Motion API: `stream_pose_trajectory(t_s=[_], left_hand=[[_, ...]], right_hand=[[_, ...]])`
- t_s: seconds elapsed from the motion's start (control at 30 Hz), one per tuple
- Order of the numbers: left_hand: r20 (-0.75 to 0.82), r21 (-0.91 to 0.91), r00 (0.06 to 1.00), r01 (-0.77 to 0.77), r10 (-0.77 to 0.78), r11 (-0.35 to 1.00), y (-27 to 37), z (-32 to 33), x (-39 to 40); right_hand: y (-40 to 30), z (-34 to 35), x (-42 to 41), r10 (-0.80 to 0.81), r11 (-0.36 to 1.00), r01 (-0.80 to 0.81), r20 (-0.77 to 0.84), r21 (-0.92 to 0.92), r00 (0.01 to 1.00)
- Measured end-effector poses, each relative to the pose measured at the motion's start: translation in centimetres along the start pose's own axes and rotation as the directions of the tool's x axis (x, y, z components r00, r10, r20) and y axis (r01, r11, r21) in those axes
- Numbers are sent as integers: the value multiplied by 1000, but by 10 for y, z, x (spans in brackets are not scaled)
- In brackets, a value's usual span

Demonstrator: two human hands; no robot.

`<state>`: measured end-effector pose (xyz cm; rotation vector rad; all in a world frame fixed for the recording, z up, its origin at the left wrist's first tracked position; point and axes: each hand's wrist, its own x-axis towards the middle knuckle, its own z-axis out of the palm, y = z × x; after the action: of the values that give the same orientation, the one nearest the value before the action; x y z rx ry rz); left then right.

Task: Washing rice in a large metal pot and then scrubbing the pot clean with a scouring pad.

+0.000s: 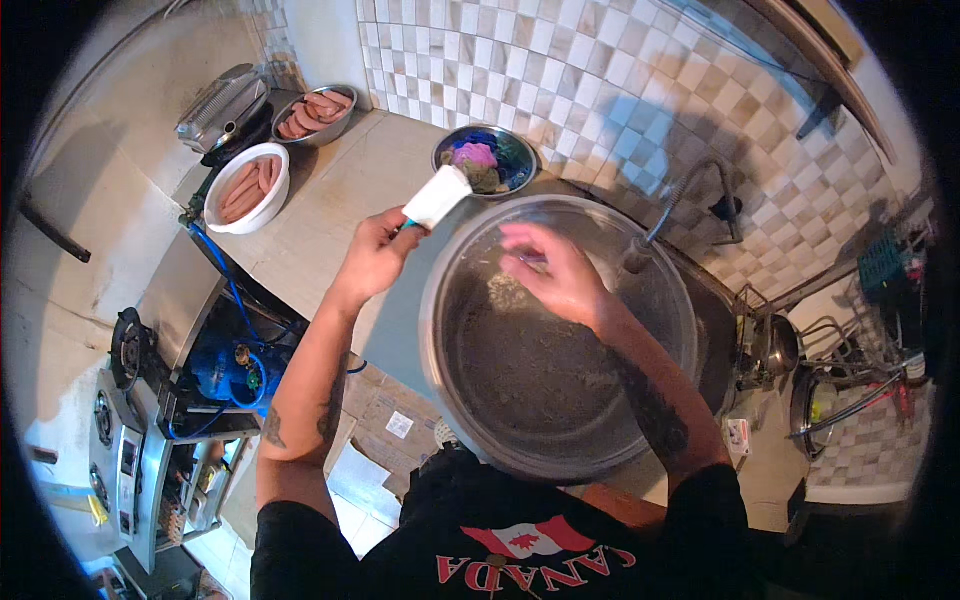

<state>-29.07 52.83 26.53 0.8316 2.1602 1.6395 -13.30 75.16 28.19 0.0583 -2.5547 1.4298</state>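
My left hand (375, 251) grips the teal handle of a white flat-headed tool (439, 196), held up beside the rim of a large round metal basin (433, 330). The head of the tool overlaps a small metal bowl behind it in the picture. My right hand (559, 274) is over the basin, blurred, with thumb and fingers apart and nothing clearly held. Beneath its fingers a pale patch (510, 292) shows inside the basin. The rest of the basin's inside looks dark, with scattered specks; whether it holds liquid is unclear.
Sausages fill a white bowl (283, 196) and a metal bowl (346, 120) at the back left. The small metal bowl (531, 169) holds coloured cloths or scrubbers. A tap (658, 225) rises at the basin's right rim. A gas cylinder (210, 371) and stove (112, 450) stand left.
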Motion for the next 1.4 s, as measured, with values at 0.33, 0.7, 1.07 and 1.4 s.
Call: stream_pose_trajectory(t_s=[0.33,0.7,1.07,1.4], left_hand=[[66,243,990,-139,126,960,98,74,-85],[-31,227,979,-191,203,955,116,154,-110],[-54,-54,995,-88,85,995,149,218,-119],[425,220,857,-412,293,884,128,166,-87]], right_hand=[[-38,-33,-34,-70,971,101,-145,218,987],[-21,-58,-105,43,824,5,-71,567,997],[1,-71,-205,254,322,380,-466,867,848],[-39,-17,-571,743,640,-613,-578,463,338]])
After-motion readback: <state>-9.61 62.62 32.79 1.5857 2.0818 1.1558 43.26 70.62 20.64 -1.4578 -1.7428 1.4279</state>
